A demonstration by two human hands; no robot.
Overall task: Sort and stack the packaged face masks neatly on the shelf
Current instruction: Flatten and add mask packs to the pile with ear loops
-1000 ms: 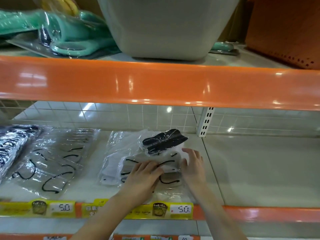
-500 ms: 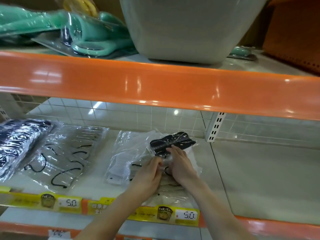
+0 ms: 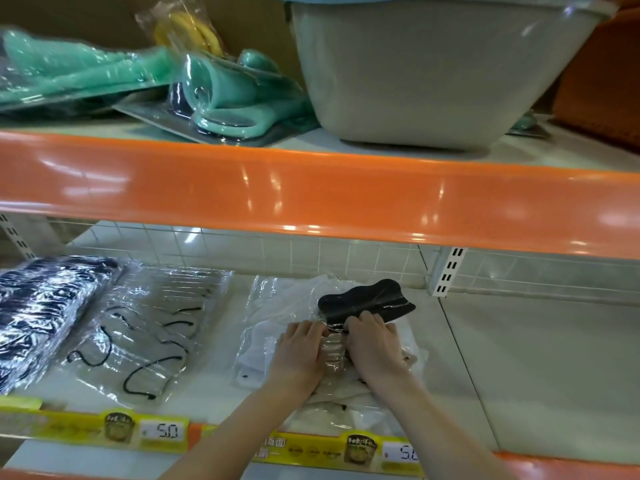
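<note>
Low in the middle of the frame, on the shelf (image 3: pixel 519 368), both hands pinch the black mask pack (image 3: pixel 367 301) on the white pile (image 3: pixel 277 306); left hand (image 3: pixel 299 355) and right hand (image 3: pixel 375 344) should lift together, keeping it flat

Both forearms enter from the bottom edge, bare, angled upward and inward so that the hands meet near the centre. Left hand (image 3: pixel 300 355): palm down, fingers curled forward, fingertips pinching at the inner side. Right hand (image 3: pixel 374 344): palm down, knuckles raised, fingers bent and pinching just beside the left fingertips. The two hands are nearly touching.
</note>
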